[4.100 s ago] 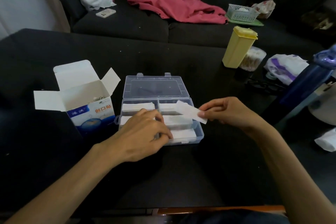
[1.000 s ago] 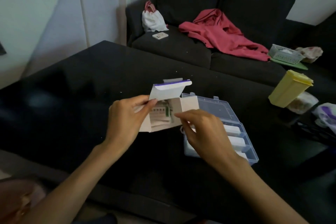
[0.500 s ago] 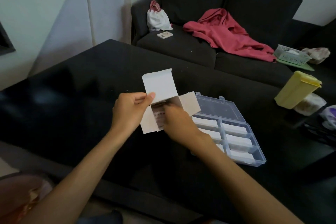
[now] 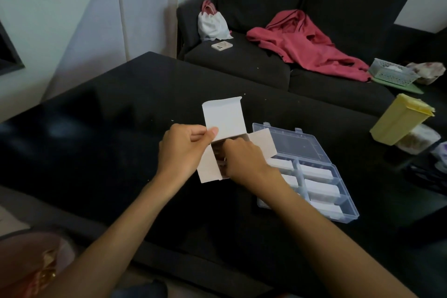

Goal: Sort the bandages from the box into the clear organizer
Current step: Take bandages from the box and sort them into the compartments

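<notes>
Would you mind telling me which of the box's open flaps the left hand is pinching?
The left hand pinches the tall upright top flap of the box; the side flap angles toward the organizer, untouched.

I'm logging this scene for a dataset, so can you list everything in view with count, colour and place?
box: one, white card, flaps open, held above the table
organizer: one, clear, lid open, on the table right of the box
bandages: several stacks, white, in the organizer's compartments
table: one, black
yellow container: one, table's right edge
sofa: one, dark, behind the table
red garment: one, on the sofa
white bag: one, sofa's left end
left hand: grips the box
right hand: fingers reach into the box
</notes>
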